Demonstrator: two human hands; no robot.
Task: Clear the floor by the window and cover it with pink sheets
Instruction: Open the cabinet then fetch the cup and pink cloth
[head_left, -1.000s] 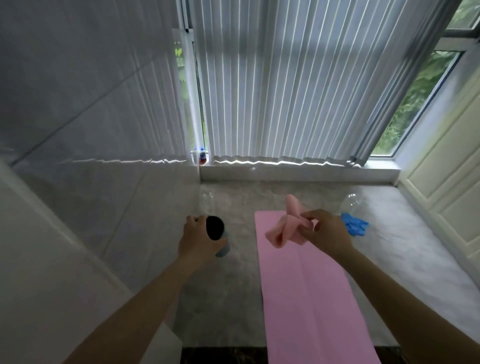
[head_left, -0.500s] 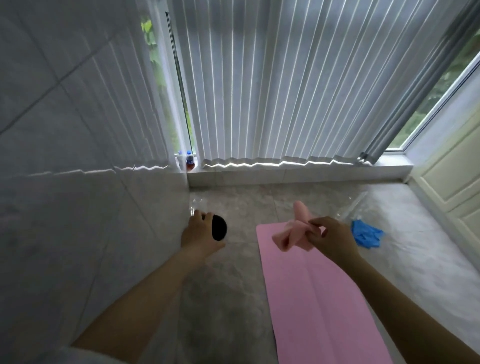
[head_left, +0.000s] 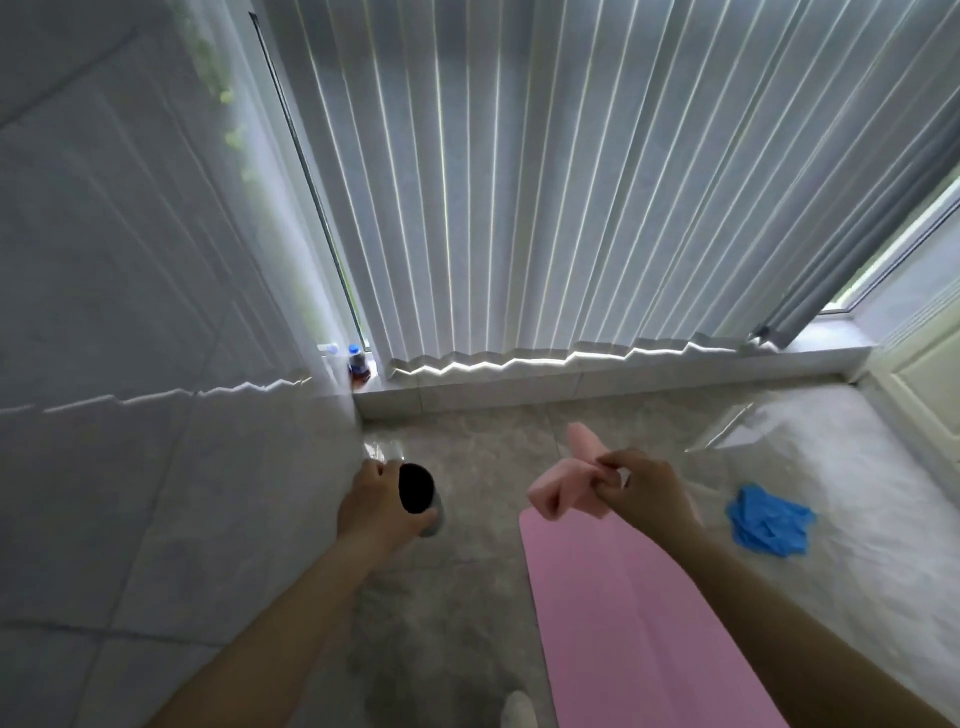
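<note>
The right hand (head_left: 644, 493) has its fingers curled, pinching a bunched pink cloth (head_left: 563, 491) between thumb and fingertips; the cloth sticks out to the left of the hand and up toward the window, held above the floor. The left hand (head_left: 371, 506) is wrapped around a dark cup (head_left: 418, 496), thumb on the near side, the cup's black mouth facing the camera; its lower end looks grey, and what is inside cannot be seen.

Below the right hand a pink sheet (head_left: 634, 623) lies flat on the floor (head_left: 467, 597), running from just under the cloth down to the bottom edge, where it is cut off. The right forearm crosses its right side and hides that edge. To the right of the hand, apart from the sheet, a crumpled blue glove (head_left: 769, 525) lies on the floor. Beyond the left hand, near the corner, something clear and glassy (head_left: 384, 449) sits on the floor, too blurred to name. A small bottle (head_left: 357, 364) with a blue cap stands on the sill (head_left: 623, 382) at the left corner, beside the wall (head_left: 130, 364). Vertical blinds (head_left: 571, 182) hang down to the sill. A pale door (head_left: 924, 379) stands at the right. At the bottom edge a pale toe (head_left: 517, 712) shows, mostly cut off.
</note>
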